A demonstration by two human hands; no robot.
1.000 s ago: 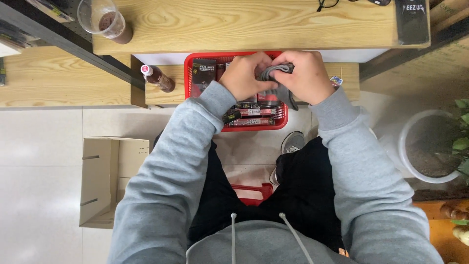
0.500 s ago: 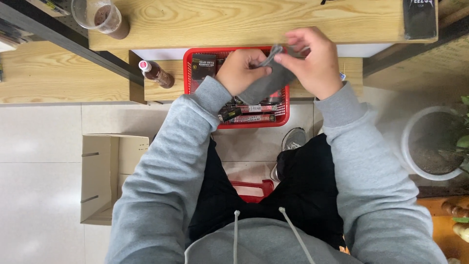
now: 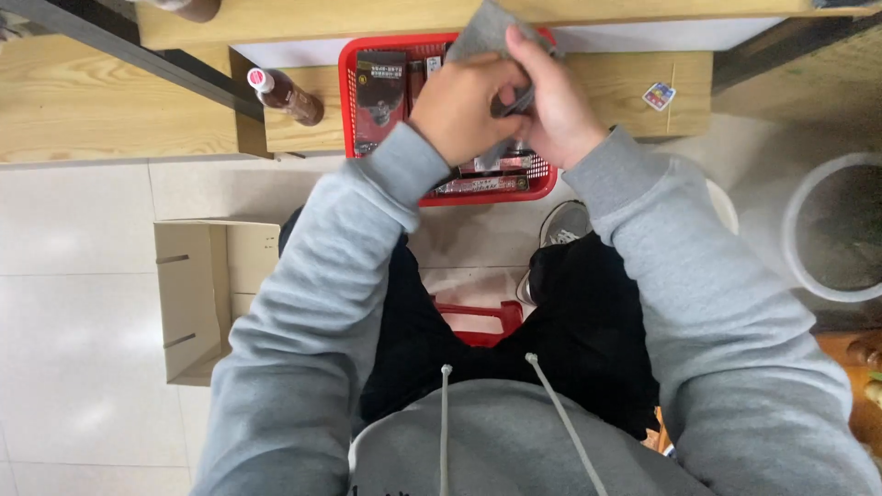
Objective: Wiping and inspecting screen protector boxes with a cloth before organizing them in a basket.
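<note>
Grey cloth [image 3: 484,29] is held at the upper centre of the frame, gripped from both sides by the left hand [image 3: 464,106] and the right hand [image 3: 551,101], fingers closed around it. It is raised over a red basket [image 3: 347,87] packed with dark packets [image 3: 380,92]; what the cloth is cannot be told, perhaps a sock. A bottle [image 3: 287,95] lies at upper left, a cardboard box [image 3: 204,298] at mid left.
</note>
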